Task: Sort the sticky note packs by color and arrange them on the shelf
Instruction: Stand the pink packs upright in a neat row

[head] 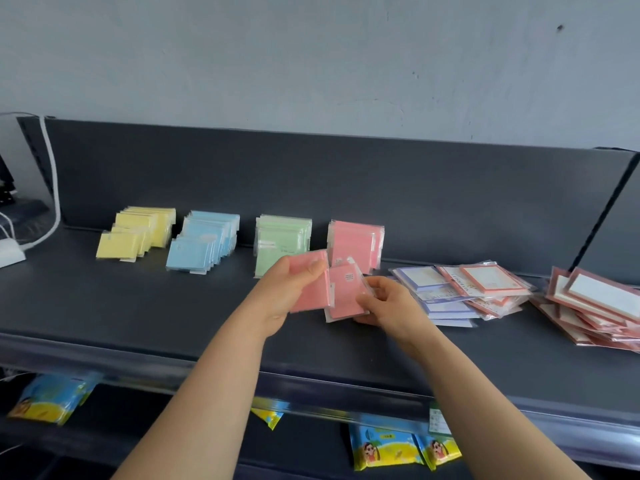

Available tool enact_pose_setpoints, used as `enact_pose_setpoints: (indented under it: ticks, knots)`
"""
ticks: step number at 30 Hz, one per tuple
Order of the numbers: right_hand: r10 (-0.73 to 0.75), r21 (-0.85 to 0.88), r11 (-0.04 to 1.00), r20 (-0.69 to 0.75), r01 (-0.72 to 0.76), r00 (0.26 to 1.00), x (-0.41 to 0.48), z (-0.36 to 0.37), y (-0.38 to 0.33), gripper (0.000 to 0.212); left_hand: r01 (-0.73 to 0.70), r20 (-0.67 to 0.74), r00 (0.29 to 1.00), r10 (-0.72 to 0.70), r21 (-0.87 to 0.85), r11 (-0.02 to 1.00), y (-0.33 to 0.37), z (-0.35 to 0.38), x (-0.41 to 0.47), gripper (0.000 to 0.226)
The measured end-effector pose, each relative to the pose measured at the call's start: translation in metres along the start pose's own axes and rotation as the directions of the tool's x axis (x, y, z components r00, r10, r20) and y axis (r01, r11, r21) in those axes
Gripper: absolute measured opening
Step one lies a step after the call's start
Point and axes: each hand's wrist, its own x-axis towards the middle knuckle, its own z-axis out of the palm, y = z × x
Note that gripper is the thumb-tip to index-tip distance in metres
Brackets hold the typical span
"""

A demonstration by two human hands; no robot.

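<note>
- Wall (311, 57): pale grey-blue, matt, evenly lit, with a small dark spot (560, 28) at upper right.
- Shelf (138, 306): dark grey deck, matching upright back panel (311, 174), clear plastic strip (329, 393) along the front edge.
- White cable (52, 174): hangs at the left end, near a white box (10, 254).
- Lower shelf (311, 455): dark, holding blue-and-yellow packets (384, 448).
</note>
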Motion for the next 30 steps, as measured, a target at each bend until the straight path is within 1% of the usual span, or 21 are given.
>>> enact_pose_setpoints:
  ticks: [1, 2, 5, 6, 9, 13, 16, 18, 21, 25, 26, 27, 28, 30]
  knots:
    - [-0.008, 0.008, 1.0, 0.006, 0.008, 1.0, -0.002, -0.001, -0.001, 0.023, 0.012, -0.003, 1.0, -0.012, -0.047, 0.999, 0.0, 0.006, 0.001, 0.022]
    - [-0.016, 0.011, 1.0, 0.008, 0.015, 1.0, -0.003, -0.002, -0.002, 0.024, 0.023, -0.023, 0.999, -0.026, -0.089, 0.996, -0.002, 0.011, 0.004, 0.023]
    - [-0.044, 0.019, 0.999, 0.01, 0.044, 0.999, -0.008, -0.006, -0.005, 0.028, -0.005, -0.11, 0.994, -0.017, -0.194, 0.981, -0.009, 0.021, 0.01, 0.031]
    - [-0.055, 0.028, 0.998, 0.01, 0.054, 0.998, -0.01, -0.007, -0.006, 0.028, -0.017, -0.115, 0.993, -0.008, -0.216, 0.976, -0.01, 0.025, 0.012, 0.03]
    - [-0.08, 0.04, 0.996, 0.017, 0.079, 0.997, -0.013, -0.008, -0.008, 0.026, -0.012, -0.07, 0.998, -0.007, -0.261, 0.965, -0.015, 0.038, 0.016, 0.026]
    - [-0.083, 0.087, 0.993, 0.035, 0.08, 0.996, -0.013, -0.011, -0.006, 0.02, 0.032, -0.084, 0.995, -0.052, -0.229, 0.973, -0.024, 0.046, 0.024, 0.034]
    - [-0.075, 0.164, 0.984, 0.05, 0.066, 0.996, -0.013, -0.015, -0.006, 0.017, 0.07, -0.035, 0.996, -0.083, -0.268, 0.961, -0.026, 0.049, 0.025, 0.031]
    - [-0.065, 0.197, 0.979, 0.047, 0.055, 0.997, -0.012, -0.017, -0.005, 0.019, 0.064, -0.015, 0.997, -0.07, -0.24, 0.969, -0.026, 0.049, 0.024, 0.029]
    - [-0.064, 0.214, 0.975, -0.007, 0.064, 0.998, -0.009, -0.02, -0.003, 0.017, 0.076, -0.032, 0.996, -0.086, -0.231, 0.97, -0.028, 0.047, 0.025, 0.017]
    - [-0.022, 0.229, 0.973, -0.081, 0.04, 0.996, -0.006, -0.025, -0.002, 0.01, 0.109, -0.049, 0.991, -0.121, -0.204, 0.973, -0.031, 0.041, 0.028, 0.021]
    - [-0.011, 0.228, 0.973, -0.084, 0.03, 0.996, -0.005, -0.025, -0.002, 0.012, 0.111, -0.045, 0.991, -0.122, -0.203, 0.973, -0.031, 0.04, 0.029, 0.02]
    - [-0.005, 0.222, 0.975, -0.083, 0.023, 0.997, -0.004, -0.025, -0.002, 0.019, 0.111, -0.038, 0.992, -0.122, -0.209, 0.972, -0.03, 0.04, 0.029, 0.017]
    - [-0.003, 0.216, 0.976, -0.078, 0.02, 0.997, -0.004, -0.025, -0.002, 0.032, 0.11, -0.029, 0.992, -0.119, -0.219, 0.97, -0.029, 0.041, 0.028, 0.015]
    - [-0.006, 0.207, 0.978, -0.052, 0.017, 0.999, -0.002, -0.026, 0.0, 0.072, 0.1, -0.012, 0.994, -0.105, -0.235, 0.967, -0.027, 0.042, 0.028, 0.016]
